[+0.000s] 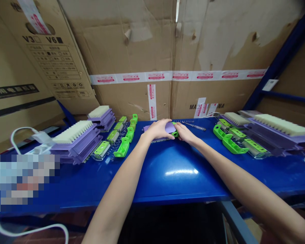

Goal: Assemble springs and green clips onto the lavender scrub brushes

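Near the back middle of the table, my left hand [159,130] is wrapped over a flat purple plastic panel [170,127], thumb at its near side. My right hand [183,133] pinches a bright green plastic piece [175,134] at the panel's right end. The piece touches the panel; the joint between them is partly hidden by my fingers. Just behind my hands lie several thin springs [184,121]. A screwdriver [194,126] with a clear handle rests right of my right hand.
On the blue table [178,183], purple parts with cream bristle blocks [75,132] are stacked left, with similar stacks [282,124] right. Green brackets [122,148] and clear-green boxes [101,149] stand in rows. Cardboard [132,98] walls the back. A white cable [30,231] hangs front left.
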A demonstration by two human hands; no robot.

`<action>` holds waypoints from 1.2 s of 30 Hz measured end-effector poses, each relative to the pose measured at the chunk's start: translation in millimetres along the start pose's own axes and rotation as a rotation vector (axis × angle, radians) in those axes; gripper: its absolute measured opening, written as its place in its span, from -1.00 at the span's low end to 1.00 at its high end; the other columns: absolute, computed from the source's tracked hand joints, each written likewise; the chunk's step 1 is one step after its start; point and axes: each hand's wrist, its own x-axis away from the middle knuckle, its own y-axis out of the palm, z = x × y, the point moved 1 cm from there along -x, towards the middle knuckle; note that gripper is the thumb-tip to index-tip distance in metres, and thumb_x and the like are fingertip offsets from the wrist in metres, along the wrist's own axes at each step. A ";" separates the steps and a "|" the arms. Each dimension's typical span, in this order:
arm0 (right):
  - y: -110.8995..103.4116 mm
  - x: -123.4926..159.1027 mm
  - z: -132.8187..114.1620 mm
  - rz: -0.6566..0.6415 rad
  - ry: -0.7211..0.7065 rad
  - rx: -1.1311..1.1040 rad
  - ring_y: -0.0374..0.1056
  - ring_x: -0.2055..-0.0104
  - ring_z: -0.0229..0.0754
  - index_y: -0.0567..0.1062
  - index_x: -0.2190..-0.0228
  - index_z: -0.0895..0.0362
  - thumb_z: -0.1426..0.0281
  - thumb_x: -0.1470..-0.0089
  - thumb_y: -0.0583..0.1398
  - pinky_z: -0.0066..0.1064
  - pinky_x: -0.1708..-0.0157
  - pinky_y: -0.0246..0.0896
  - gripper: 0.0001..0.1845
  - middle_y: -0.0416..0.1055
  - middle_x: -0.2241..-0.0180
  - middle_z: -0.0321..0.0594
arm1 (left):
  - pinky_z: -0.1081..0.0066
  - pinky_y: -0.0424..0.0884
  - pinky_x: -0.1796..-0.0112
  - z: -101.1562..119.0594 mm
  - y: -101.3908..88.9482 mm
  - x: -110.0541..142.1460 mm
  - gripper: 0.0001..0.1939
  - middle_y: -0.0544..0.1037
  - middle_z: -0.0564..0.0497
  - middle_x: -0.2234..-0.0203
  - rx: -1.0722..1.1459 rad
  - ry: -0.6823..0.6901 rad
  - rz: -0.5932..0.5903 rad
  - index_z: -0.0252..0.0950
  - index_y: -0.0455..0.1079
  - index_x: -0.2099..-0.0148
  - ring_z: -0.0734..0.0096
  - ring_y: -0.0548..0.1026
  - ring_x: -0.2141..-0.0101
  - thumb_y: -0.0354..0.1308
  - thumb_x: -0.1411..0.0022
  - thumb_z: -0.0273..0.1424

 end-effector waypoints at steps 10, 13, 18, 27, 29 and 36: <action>3.0 3.7 2.0 -0.011 -0.014 0.119 0.18 0.67 -0.30 0.40 0.06 0.09 -0.06 -0.11 0.03 -0.43 0.60 0.11 -0.43 0.40 0.51 -0.30 | 0.25 0.25 -0.03 4.4 1.6 1.8 -0.14 0.38 -0.17 -0.01 -0.151 0.047 0.069 -0.34 0.22 -0.17 0.06 0.31 -0.05 0.30 0.14 -0.07; 3.5 3.6 2.5 -0.021 -0.034 0.138 0.19 0.66 -0.32 0.38 0.01 0.08 -0.04 -0.11 0.06 -0.43 0.57 0.14 -0.43 0.42 0.45 -0.27 | 0.24 0.27 -0.02 4.7 1.4 1.7 -0.18 0.38 -0.16 0.03 -0.176 0.036 0.061 -0.35 0.25 -0.15 0.05 0.30 -0.03 0.29 0.16 -0.10; 4.6 -0.7 6.2 -0.018 -0.060 0.151 0.25 0.58 -0.30 0.35 -0.02 0.12 0.09 -0.14 0.09 -0.41 0.47 0.23 -0.49 0.45 0.39 -0.24 | 0.23 0.27 0.00 5.0 1.9 1.7 -0.22 0.40 -0.11 0.04 -0.206 0.036 0.071 -0.28 0.29 -0.10 0.05 0.30 -0.03 0.28 0.15 -0.02; 2.9 -1.1 -4.3 0.013 0.042 0.032 0.15 0.69 -0.36 0.33 0.09 0.17 0.28 -0.18 0.04 -0.57 0.76 0.00 -0.69 0.25 0.59 -0.38 | 0.13 0.21 0.03 10.6 6.9 4.1 -0.24 0.45 -0.19 0.06 -0.355 -0.002 0.205 -0.31 0.31 -0.07 0.01 0.34 0.00 0.05 -0.04 0.19; -1.2 -2.3 -3.7 0.050 0.081 0.004 0.14 0.71 -0.36 0.32 0.13 0.17 0.28 -0.18 0.04 -0.58 0.80 -0.03 -0.72 0.22 0.61 -0.40 | 0.10 0.20 0.03 6.2 7.0 6.0 -0.21 0.45 -0.22 0.08 -0.385 -0.039 0.234 -0.32 0.33 -0.04 -0.03 0.35 0.02 0.03 -0.03 0.22; -15.0 -7.6 3.9 0.144 0.135 0.036 0.17 0.70 -0.37 0.33 0.13 0.19 0.26 -0.19 0.03 -0.57 0.80 0.02 -0.71 0.24 0.56 -0.35 | 0.19 0.26 0.07 -18.9 12.5 9.9 -0.15 0.42 -0.19 0.06 -0.302 -0.137 0.303 -0.30 0.27 -0.10 0.02 0.36 0.03 0.10 0.04 0.23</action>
